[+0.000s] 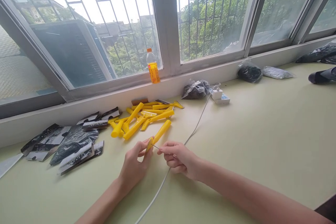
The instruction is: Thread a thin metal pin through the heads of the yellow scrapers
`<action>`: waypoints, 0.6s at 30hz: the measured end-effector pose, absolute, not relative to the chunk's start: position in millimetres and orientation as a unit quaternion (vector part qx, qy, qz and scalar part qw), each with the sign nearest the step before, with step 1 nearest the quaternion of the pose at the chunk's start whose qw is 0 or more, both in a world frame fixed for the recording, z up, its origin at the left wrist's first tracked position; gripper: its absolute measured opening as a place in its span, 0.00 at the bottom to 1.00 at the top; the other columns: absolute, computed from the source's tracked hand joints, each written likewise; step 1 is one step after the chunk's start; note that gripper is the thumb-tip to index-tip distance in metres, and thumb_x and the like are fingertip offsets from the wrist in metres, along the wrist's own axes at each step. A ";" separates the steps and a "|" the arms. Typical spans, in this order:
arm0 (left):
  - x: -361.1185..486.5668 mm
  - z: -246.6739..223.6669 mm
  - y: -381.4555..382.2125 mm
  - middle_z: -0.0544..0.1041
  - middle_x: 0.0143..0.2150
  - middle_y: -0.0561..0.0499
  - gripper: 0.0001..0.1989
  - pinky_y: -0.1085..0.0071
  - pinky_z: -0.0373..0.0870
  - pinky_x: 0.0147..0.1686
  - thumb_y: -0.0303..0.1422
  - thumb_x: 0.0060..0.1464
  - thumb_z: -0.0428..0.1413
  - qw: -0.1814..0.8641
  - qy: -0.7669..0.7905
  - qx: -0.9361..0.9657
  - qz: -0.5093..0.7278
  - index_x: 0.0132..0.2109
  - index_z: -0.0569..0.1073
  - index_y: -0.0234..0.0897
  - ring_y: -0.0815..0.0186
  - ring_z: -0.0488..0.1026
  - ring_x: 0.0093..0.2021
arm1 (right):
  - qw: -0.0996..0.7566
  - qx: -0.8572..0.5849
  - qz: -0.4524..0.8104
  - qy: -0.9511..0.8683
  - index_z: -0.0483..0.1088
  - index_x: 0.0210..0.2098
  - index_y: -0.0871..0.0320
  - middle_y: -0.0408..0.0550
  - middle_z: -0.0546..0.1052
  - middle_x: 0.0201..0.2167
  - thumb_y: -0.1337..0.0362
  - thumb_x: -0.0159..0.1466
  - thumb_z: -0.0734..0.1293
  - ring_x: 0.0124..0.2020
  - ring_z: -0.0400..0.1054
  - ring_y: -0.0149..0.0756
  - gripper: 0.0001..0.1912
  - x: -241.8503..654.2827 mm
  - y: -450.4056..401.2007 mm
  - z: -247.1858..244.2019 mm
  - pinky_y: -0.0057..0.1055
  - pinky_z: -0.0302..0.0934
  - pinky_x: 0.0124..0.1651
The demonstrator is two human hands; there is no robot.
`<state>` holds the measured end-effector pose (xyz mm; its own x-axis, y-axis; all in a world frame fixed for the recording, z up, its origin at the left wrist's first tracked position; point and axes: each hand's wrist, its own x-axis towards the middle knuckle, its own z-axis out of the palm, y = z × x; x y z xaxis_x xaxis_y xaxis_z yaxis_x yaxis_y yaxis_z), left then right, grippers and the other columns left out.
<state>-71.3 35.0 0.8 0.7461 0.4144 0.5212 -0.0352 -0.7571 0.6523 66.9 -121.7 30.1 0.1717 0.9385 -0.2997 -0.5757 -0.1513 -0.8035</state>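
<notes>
My left hand (135,162) grips a yellow scraper (162,131) by its head, fingers and thumb pinched round it. The scraper's handle slants up and to the right, off the table. In my right hand (180,160), closed in a pinch, is a thin metal rod (155,146) whose far end meets the scraper's head. The rest of the rod is hidden in my fingers, so I cannot tell what kind of tool it is. Just beyond my hands lies a loose pile of yellow scrapers (159,116), some with metal blades showing.
A white cable (159,189) runs beneath my right hand to a white plug (217,93) at the back. Black-and-white cardboard packs (78,155) lie to the left. An orange-capped bottle (154,73) stands on the sill. Bagged dark items (195,90) line the back edge.
</notes>
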 end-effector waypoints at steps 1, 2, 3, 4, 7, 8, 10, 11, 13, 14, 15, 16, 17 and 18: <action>-70.7 1.3 35.0 0.82 0.45 0.46 0.05 0.66 0.84 0.38 0.33 0.63 0.57 0.331 0.112 0.873 0.342 0.38 0.69 0.39 0.54 0.77 0.57 | 0.624 -0.467 0.591 -0.207 0.69 0.36 0.58 0.33 0.55 0.21 0.59 0.60 0.71 0.18 0.38 0.20 0.10 65.6 -121.2 30.4 0.24 0.29 0.19; -70.1 1.9 35.1 0.82 0.45 0.46 0.06 0.66 0.84 0.37 0.33 0.63 0.57 0.331 0.114 0.871 0.344 0.37 0.68 0.39 0.54 0.77 0.57 | 0.629 -0.482 0.571 -0.214 0.70 0.36 0.58 0.34 0.57 0.21 0.59 0.60 0.71 0.18 0.40 0.19 0.10 64.2 -120.9 30.9 0.23 0.30 0.19; -69.5 2.6 35.2 0.82 0.46 0.46 0.06 0.67 0.84 0.36 0.33 0.62 0.57 0.331 0.114 0.870 0.347 0.37 0.68 0.39 0.53 0.77 0.57 | 0.635 -0.490 0.556 -0.219 0.71 0.36 0.58 0.35 0.58 0.22 0.60 0.59 0.70 0.17 0.41 0.19 0.09 62.9 -120.7 31.7 0.23 0.31 0.19; -68.9 3.3 35.3 0.82 0.47 0.46 0.06 0.67 0.84 0.35 0.33 0.62 0.58 0.330 0.114 0.869 0.349 0.37 0.69 0.39 0.53 0.76 0.57 | 0.641 -0.490 0.549 -0.218 0.71 0.36 0.59 0.36 0.60 0.23 0.61 0.58 0.70 0.18 0.42 0.19 0.08 62.3 -120.8 32.5 0.23 0.31 0.19; -67.7 5.1 36.2 0.80 0.53 0.45 0.05 0.67 0.84 0.36 0.33 0.61 0.59 0.334 0.112 0.869 0.348 0.42 0.70 0.39 0.54 0.78 0.55 | 0.659 -0.461 0.564 -0.187 0.74 0.37 0.61 0.39 0.64 0.25 0.66 0.55 0.68 0.19 0.45 0.20 0.11 65.1 -121.9 33.9 0.23 0.33 0.19; -67.4 5.4 36.7 0.79 0.54 0.44 0.07 0.66 0.84 0.37 0.33 0.61 0.59 0.338 0.111 0.870 0.342 0.45 0.70 0.39 0.55 0.80 0.53 | 0.665 -0.450 0.569 -0.176 0.74 0.39 0.61 0.40 0.65 0.26 0.67 0.54 0.67 0.19 0.46 0.20 0.13 67.1 -122.4 33.7 0.23 0.34 0.19; -66.9 5.5 37.7 0.78 0.56 0.44 0.12 0.65 0.83 0.39 0.33 0.61 0.58 0.348 0.109 0.872 0.325 0.51 0.69 0.40 0.58 0.82 0.48 | 0.678 -0.431 0.574 -0.160 0.75 0.42 0.62 0.42 0.67 0.27 0.68 0.52 0.67 0.19 0.48 0.21 0.17 71.0 -123.2 32.6 0.22 0.36 0.19; -66.8 5.5 38.1 0.78 0.56 0.44 0.13 0.64 0.83 0.40 0.33 0.62 0.58 0.354 0.107 0.873 0.317 0.53 0.68 0.40 0.59 0.82 0.46 | 0.684 -0.423 0.574 -0.154 0.75 0.43 0.62 0.42 0.68 0.27 0.68 0.52 0.67 0.20 0.49 0.21 0.18 72.3 -123.4 31.8 0.22 0.37 0.19; -66.5 5.4 38.7 0.79 0.56 0.44 0.15 0.65 0.83 0.40 0.33 0.62 0.58 0.368 0.103 0.871 0.308 0.54 0.67 0.41 0.60 0.83 0.44 | 0.695 -0.410 0.571 -0.151 0.74 0.43 0.62 0.44 0.70 0.28 0.69 0.52 0.67 0.21 0.52 0.22 0.18 73.0 -123.5 30.6 0.22 0.42 0.20; -66.4 5.4 38.8 0.78 0.55 0.45 0.15 0.65 0.83 0.39 0.34 0.62 0.58 0.376 0.102 0.869 0.306 0.54 0.66 0.41 0.61 0.83 0.44 | 0.699 -0.405 0.569 -0.154 0.75 0.43 0.62 0.45 0.71 0.29 0.69 0.52 0.67 0.22 0.53 0.23 0.18 72.4 -123.4 30.4 0.22 0.45 0.22; -66.3 5.5 38.8 0.78 0.56 0.45 0.15 0.66 0.83 0.39 0.34 0.62 0.58 0.382 0.101 0.866 0.306 0.54 0.66 0.41 0.61 0.83 0.44 | 0.702 -0.401 0.566 -0.159 0.75 0.43 0.62 0.45 0.71 0.29 0.69 0.52 0.67 0.23 0.55 0.24 0.18 71.4 -123.3 30.4 0.23 0.48 0.23; -66.2 5.7 38.8 0.78 0.56 0.44 0.16 0.66 0.83 0.39 0.34 0.62 0.58 0.386 0.100 0.865 0.304 0.55 0.66 0.41 0.61 0.82 0.44 | 0.705 -0.398 0.563 -0.167 0.75 0.42 0.62 0.46 0.72 0.30 0.69 0.52 0.67 0.24 0.56 0.25 0.18 70.2 -123.3 30.8 0.24 0.51 0.25; -66.1 5.9 38.8 0.78 0.55 0.44 0.16 0.66 0.83 0.39 0.34 0.62 0.57 0.388 0.100 0.865 0.302 0.55 0.66 0.41 0.60 0.82 0.44 | 0.707 -0.396 0.558 -0.176 0.75 0.42 0.62 0.46 0.72 0.30 0.69 0.52 0.67 0.25 0.57 0.25 0.17 69.0 -123.3 31.2 0.25 0.53 0.26; -66.1 6.2 38.9 0.79 0.54 0.45 0.17 0.66 0.83 0.39 0.34 0.62 0.57 0.386 0.099 0.868 0.298 0.56 0.65 0.41 0.60 0.82 0.45 | 0.709 -0.396 0.553 -0.185 0.75 0.42 0.61 0.47 0.72 0.31 0.68 0.52 0.68 0.25 0.58 0.26 0.17 68.0 -123.3 31.7 0.25 0.55 0.27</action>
